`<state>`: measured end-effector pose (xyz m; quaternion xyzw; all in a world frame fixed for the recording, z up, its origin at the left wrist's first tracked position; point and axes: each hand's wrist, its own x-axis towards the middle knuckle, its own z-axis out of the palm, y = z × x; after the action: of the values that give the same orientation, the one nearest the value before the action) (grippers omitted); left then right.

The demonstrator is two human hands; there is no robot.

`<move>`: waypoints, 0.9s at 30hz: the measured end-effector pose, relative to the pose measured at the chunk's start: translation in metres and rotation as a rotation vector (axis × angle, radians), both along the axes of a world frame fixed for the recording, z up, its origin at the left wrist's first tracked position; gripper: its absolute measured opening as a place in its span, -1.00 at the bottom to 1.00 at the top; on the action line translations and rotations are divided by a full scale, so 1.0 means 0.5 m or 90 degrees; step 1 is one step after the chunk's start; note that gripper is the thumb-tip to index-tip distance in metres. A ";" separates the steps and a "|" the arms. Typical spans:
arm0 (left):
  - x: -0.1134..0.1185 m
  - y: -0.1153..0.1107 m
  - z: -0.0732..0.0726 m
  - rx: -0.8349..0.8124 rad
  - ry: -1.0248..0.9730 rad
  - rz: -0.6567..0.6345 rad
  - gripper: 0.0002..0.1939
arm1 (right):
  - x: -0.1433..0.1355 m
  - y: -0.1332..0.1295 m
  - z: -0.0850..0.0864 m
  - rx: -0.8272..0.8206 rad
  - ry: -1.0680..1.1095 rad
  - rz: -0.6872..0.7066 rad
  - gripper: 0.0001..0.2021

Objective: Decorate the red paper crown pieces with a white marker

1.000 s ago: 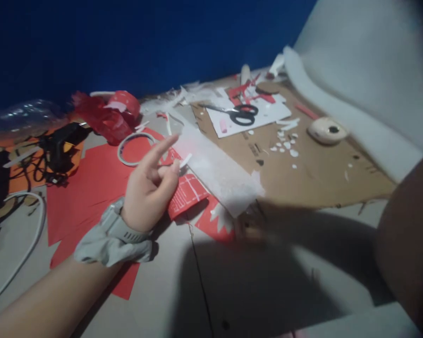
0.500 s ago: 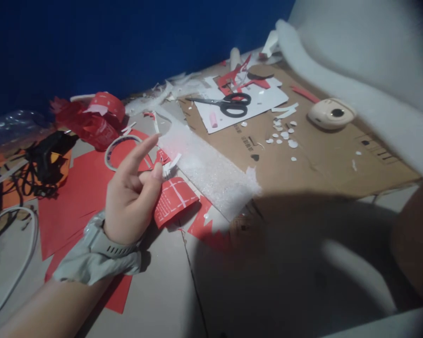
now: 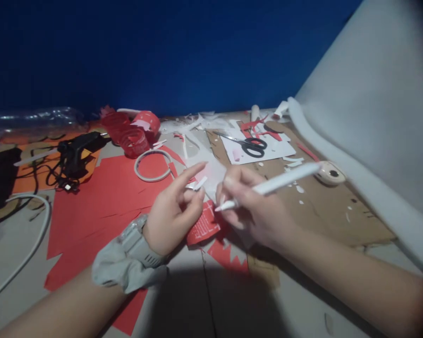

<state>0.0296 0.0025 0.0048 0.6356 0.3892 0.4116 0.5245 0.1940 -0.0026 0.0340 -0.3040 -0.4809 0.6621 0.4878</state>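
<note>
My left hand [image 3: 174, 213], index finger stretched forward, has its thumb and other fingers closed on a curved piece of red paper [image 3: 207, 226] marked with white lines. A small white strip [image 3: 200, 183] sticks up by its fingertips. In my right hand [image 3: 250, 202] is a white pen [image 3: 285, 178], gripped as for writing. The pen's tip points left, close to the edge of the red paper; whether it touches cannot be made out. Part of the paper is hidden behind my left fingers.
Large red sheets [image 3: 105, 202] and a tape roll [image 3: 153, 165] lie left. Black scissors [image 3: 254, 146] rest on white paper [image 3: 285, 149] over cardboard [image 3: 324, 216]. A cream-coloured device [image 3: 331, 173] is at right, a black glue gun [image 3: 77, 155] with cable far left. A blue wall [image 3: 197, 56] stands behind.
My right hand has come into view from the right with the white pen. The view has shifted; my left hand, still on the red paper, appears further right and lower.
</note>
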 end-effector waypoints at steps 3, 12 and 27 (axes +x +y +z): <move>-0.002 0.002 0.000 0.025 0.033 -0.030 -0.50 | 0.001 -0.011 -0.056 -0.015 0.000 -0.005 -0.72; 0.000 0.003 -0.001 0.007 0.066 -0.005 -0.48 | -0.005 -0.039 -0.050 0.157 -0.090 -0.109 -0.78; 0.011 0.004 0.010 0.011 0.128 0.059 -0.44 | 0.001 -0.038 -0.059 0.116 -0.265 -0.113 -0.65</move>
<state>0.0351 0.0047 0.0097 0.6597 0.4654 0.3728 0.4575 0.1946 -0.0214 0.0043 -0.4299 -0.6000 0.4938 0.4597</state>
